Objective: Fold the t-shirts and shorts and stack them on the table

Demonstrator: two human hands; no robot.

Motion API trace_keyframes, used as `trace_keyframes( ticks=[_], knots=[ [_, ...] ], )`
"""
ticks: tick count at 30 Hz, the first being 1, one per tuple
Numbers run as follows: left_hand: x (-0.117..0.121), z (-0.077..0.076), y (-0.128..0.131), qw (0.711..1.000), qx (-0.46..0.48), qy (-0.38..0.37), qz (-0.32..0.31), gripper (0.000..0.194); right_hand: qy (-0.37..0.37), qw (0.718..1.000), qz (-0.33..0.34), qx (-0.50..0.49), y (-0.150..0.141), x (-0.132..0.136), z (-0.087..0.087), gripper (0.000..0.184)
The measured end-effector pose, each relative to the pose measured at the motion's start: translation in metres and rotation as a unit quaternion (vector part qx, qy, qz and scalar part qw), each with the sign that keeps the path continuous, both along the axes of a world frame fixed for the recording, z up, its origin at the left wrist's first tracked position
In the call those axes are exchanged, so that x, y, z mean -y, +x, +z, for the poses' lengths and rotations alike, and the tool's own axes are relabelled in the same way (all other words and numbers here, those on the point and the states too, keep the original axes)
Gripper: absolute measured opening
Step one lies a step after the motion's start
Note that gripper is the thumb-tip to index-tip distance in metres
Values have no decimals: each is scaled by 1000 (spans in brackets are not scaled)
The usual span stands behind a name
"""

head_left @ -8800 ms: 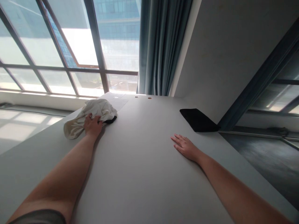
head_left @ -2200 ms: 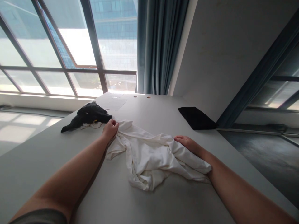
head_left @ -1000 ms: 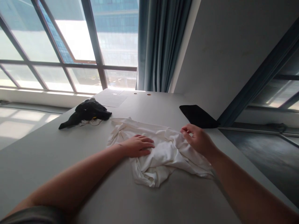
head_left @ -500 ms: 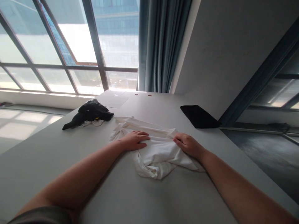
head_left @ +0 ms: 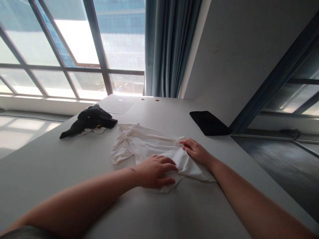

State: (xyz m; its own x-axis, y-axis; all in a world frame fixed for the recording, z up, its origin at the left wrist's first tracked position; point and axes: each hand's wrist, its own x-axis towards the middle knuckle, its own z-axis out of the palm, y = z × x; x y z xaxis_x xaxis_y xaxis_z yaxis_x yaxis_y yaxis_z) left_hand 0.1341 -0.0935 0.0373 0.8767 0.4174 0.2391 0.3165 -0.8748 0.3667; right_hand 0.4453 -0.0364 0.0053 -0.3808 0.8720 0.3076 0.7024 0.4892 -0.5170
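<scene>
Crumpled white cotton garment (head_left: 147, 146) lies spread on the pale grey surface (head_left: 45, 166), under and between both hands. Left hand (head_left: 157, 171) presses flat on the cloth's near edge with fingers spread and nothing gripped, while the right hand (head_left: 195, 152) rests just beyond it on the garment's right side, fingers loosely curled onto a fold. Beyond the left hand sits a bunched black cloth (head_left: 88, 119), and beyond the right hand a flat black rectangular pouch (head_left: 208, 122).

Both forearms are bare to the left hand (head_left: 156, 171) and right hand (head_left: 196, 152); a grey short sleeve (head_left: 27, 232) edges the left upper arm.
</scene>
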Motion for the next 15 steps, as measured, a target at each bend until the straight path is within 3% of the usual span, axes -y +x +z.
trace_keyframes(
  ticks=[3,5,11,15],
  knots=[
    [15,-4,9,997,-44,53,-26,66,-51,998,-2,22,-4,-1,3,44],
    [15,-7,8,995,-66,69,-22,67,-85,994,-30,63,-8,0,7,43],
    [18,-3,9,970,-129,183,97,13,-86,981,-100,143,-18,9,19,30],
    [14,-1,0,964,-125,213,101,12,-81,987,-107,90,-16,12,20,29]
  ],
)
